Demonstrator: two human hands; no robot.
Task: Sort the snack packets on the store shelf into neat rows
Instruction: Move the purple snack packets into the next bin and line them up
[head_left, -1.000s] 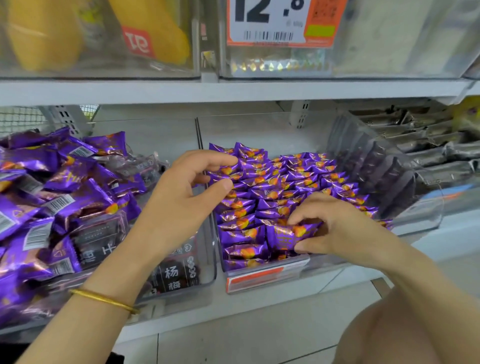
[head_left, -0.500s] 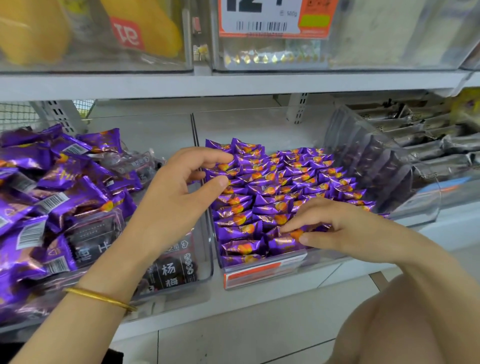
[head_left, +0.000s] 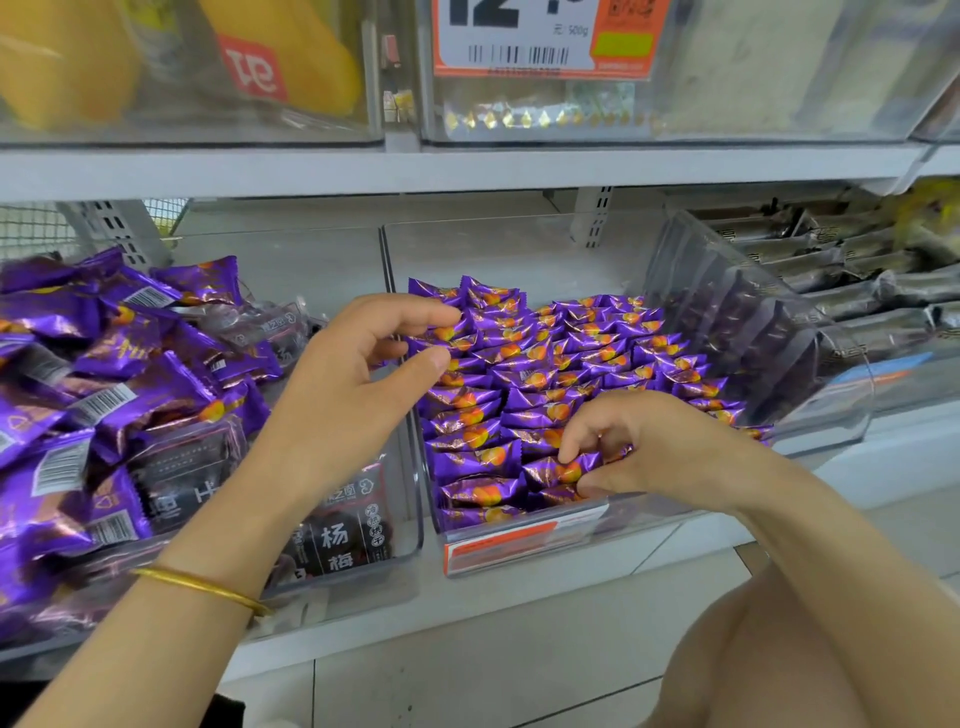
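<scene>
Pinching one front packet (head_left: 566, 467) with right hand (head_left: 644, 447), left hand (head_left: 353, 384) loosely spread; likely mostly done, given neat rows (head_left: 571, 358) beyond the grip and a jumbled pile (head_left: 104, 364) leftward.

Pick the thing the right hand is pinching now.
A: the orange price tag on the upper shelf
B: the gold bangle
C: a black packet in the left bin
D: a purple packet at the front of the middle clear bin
D: the right hand has its thumb and fingertips closed on a purple packet just behind the front wall of the middle clear bin.
</scene>
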